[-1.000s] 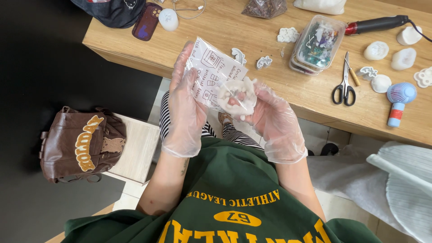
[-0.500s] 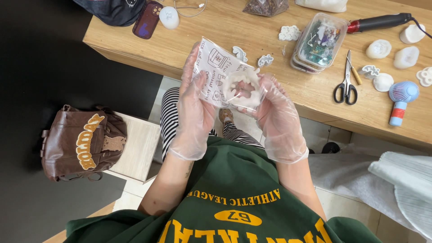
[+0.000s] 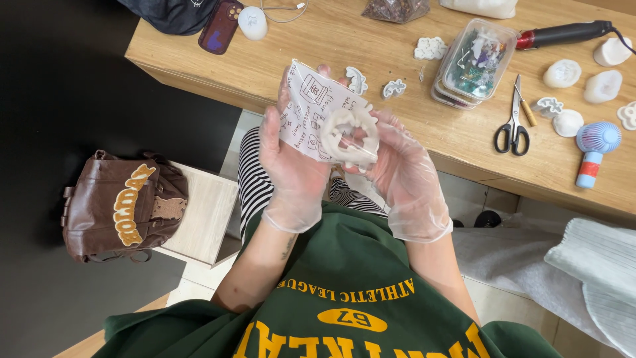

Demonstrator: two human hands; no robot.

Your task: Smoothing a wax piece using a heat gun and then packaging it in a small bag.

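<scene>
Printed clear bag with white ring piece inside, held over near table edge, pinched by gloved left hand and right hand; judged light, crinkly, slippery; piece likely fragile, best gripped at bag edges.

Two gloved hands are up, the left hand and the right hand, with one printed clear bag between them holding one white ring-shaped piece. On the wooden table lie one pair of scissors, one clear lidded box, one small blue handheld fan, one red-and-black tool and one dark phone. One brown bag sits on one low stool.
</scene>
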